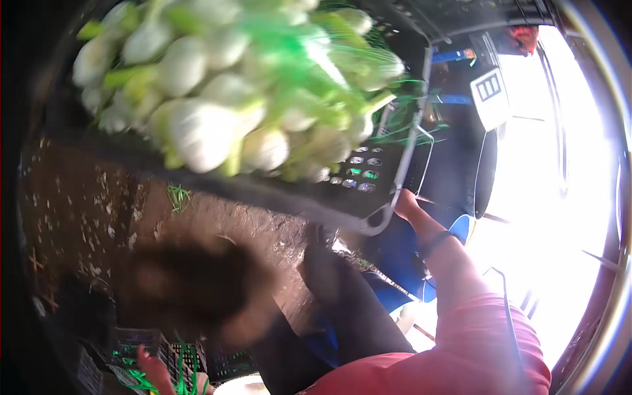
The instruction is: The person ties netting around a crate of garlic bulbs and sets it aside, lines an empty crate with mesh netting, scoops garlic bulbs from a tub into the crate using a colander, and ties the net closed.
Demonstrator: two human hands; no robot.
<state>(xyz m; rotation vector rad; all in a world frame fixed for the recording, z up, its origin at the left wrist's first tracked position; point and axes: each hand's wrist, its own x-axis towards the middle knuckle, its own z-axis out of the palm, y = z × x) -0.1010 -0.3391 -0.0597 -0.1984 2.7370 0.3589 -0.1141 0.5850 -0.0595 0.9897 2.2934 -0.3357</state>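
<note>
A black plastic crate [329, 209] spans the upper part of the view, tilted and close to the camera. White bulbs with green stalks [210, 135] fill it in a heap. Green netting or strands [342, 72], blurred, lie over the bulbs at the right. My right hand [406, 203] grips the crate's side near its lower right corner; the crate's rim hides most of the fingers. A dark band circles that wrist. I cannot make out my left hand.
A brown, littered floor [79, 204] lies below the crate. A dark brown blurred shape [197, 283] covers the lower left. More crates [138, 342] with green strands stand at the bottom left. A white device [489, 99] and blue-and-black containers [395, 247] are at the right.
</note>
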